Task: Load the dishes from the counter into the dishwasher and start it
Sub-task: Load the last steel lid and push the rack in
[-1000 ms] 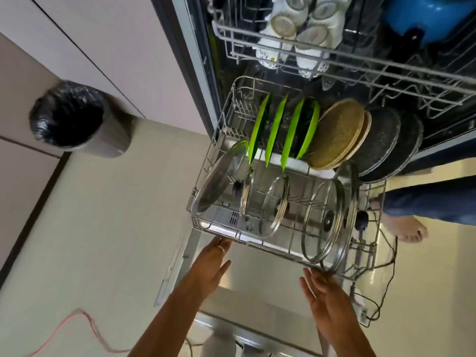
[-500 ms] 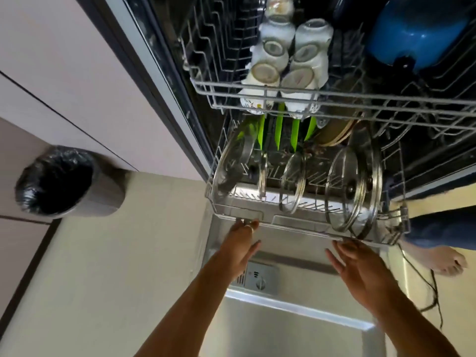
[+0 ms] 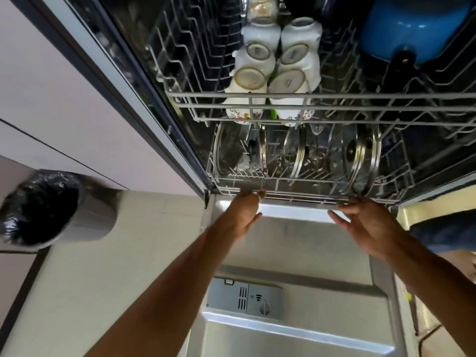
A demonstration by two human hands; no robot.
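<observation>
While both hands are on it, the grey wire lower rack (image 3: 296, 195) sits inside the dishwasher tub, with its front rail at the tub's lip.

Left hand (image 3: 244, 212): fingers straight, tips against the left part of the rail, thumb splayed toward 3 o'clock. Grips nothing.

Right hand (image 3: 371, 222): fingers straight and spread, tips against the right part of the rail, thumb out toward 9 o'clock. Grips nothing.

Rack is at 12 o'clock from both hands; only the fingertips touch it.

Rack load: round glass lids with steel rims (image 3: 298, 155), standing on edge in a row.

Grey wire upper rack (image 3: 334, 101), further toward 12 o'clock, holds white ceramic cups (image 3: 257, 76) upside down. Blue enamel pot (image 3: 407, 27) is at 2 o'clock from them.

Stainless inner door panel (image 3: 296, 336) lies open at 6 o'clock from the hands, under both forearms. Its grey detergent dispenser (image 3: 244, 296) is at 6 o'clock from the left hand.

Grey round bin with black liner (image 3: 85, 217) is on the floor at 9 o'clock from the left hand, well apart.
</observation>
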